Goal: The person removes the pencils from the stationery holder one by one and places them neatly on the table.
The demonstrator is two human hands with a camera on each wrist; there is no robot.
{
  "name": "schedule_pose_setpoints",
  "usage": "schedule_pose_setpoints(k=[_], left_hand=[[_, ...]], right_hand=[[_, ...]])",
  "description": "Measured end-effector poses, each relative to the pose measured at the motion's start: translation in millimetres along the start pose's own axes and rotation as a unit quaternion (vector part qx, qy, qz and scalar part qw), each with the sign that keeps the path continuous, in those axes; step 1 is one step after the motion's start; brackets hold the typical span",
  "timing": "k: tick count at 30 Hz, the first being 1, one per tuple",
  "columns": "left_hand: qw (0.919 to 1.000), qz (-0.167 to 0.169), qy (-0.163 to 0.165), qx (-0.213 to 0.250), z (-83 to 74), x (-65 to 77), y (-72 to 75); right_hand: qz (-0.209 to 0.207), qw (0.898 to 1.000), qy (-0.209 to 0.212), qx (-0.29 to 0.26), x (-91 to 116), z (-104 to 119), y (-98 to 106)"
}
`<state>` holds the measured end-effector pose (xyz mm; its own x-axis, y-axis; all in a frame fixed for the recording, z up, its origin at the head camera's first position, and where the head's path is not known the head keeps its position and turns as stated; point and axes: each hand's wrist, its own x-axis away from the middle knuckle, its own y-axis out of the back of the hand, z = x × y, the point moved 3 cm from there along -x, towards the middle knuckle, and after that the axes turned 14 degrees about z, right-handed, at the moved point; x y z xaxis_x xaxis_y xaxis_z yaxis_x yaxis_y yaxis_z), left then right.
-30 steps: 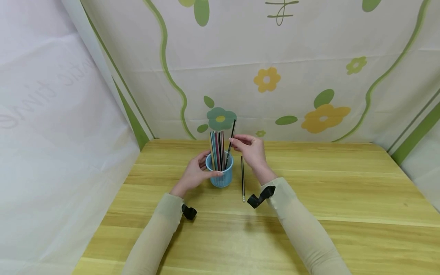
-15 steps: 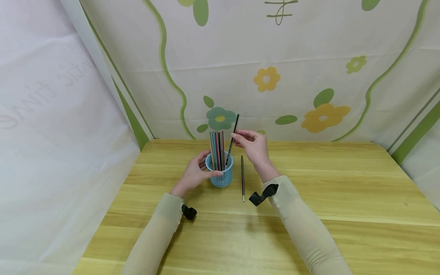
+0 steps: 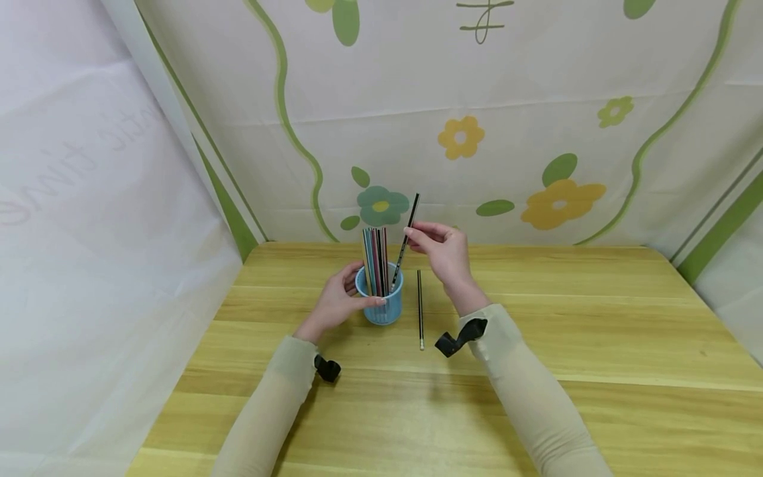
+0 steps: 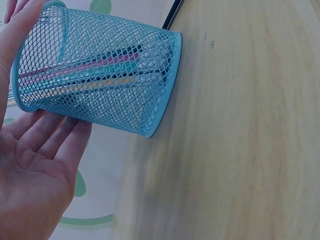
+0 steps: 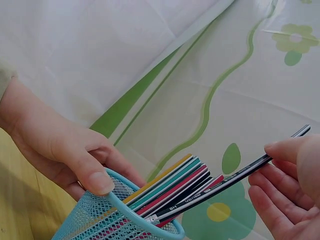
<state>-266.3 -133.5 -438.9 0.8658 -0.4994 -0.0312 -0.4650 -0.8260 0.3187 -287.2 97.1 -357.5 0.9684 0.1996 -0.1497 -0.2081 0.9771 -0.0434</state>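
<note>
My left hand point(image 3: 334, 306) holds a light blue mesh pencil cup point(image 3: 383, 316) by its rim, thumb at the front and fingers round the side. The cup stands upright on the table with a bundle of striped pencils point(image 3: 373, 262) inside, in yellow, teal, red and black. My right hand point(image 3: 446, 255) pinches a black striped pencil point(image 5: 240, 176) between thumb and fingers. Its eraser end points down and sits just inside the cup's right rim, while the shaft leans out to the right. Another black pencil point(image 3: 420, 308) lies on the table to the right of the cup.
A wooden table point(image 3: 536, 331) carries everything. Behind it hangs a white cloth backdrop point(image 3: 381, 79) printed with flowers, and a white cloth side wall point(image 3: 89, 278) rises on the left. Both wrists wear black camera mounts point(image 3: 461, 338).
My right hand has moved slightly up and to the right, raising the pinched pencil a little out of the cup. The left hand and the cup have stayed in place.
</note>
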Motion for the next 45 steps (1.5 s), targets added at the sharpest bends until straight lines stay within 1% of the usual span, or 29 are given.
schedule_pose_setpoints(k=[6, 14, 21, 33, 45], left_hand=[[1.0000, 0.000, 0.000, -0.002, 1.8, -0.7, 0.3], [1.0000, 0.001, -0.001, -0.002, 2.7, -0.5, 0.4], [1.0000, 0.002, -0.004, 0.002, 0.6, 0.5, 0.1], [1.0000, 0.004, -0.001, 0.000, 1.8, 1.0, 0.9], [1.0000, 0.004, 0.000, 0.004, 1.3, 1.5, 0.4]], right_hand=[[-0.004, 1.000, 0.003, -0.002, 1.6, 4.9, 2.1], [-0.006, 1.000, 0.017, -0.009, 4.3, 11.5, 4.3], [-0.008, 1.000, 0.023, -0.006, 7.4, 16.2, 6.5], [-0.007, 0.999, 0.034, -0.008, 9.8, 15.7, 17.8], [-0.020, 0.999, 0.028, -0.007, 11.3, 14.9, 26.8]])
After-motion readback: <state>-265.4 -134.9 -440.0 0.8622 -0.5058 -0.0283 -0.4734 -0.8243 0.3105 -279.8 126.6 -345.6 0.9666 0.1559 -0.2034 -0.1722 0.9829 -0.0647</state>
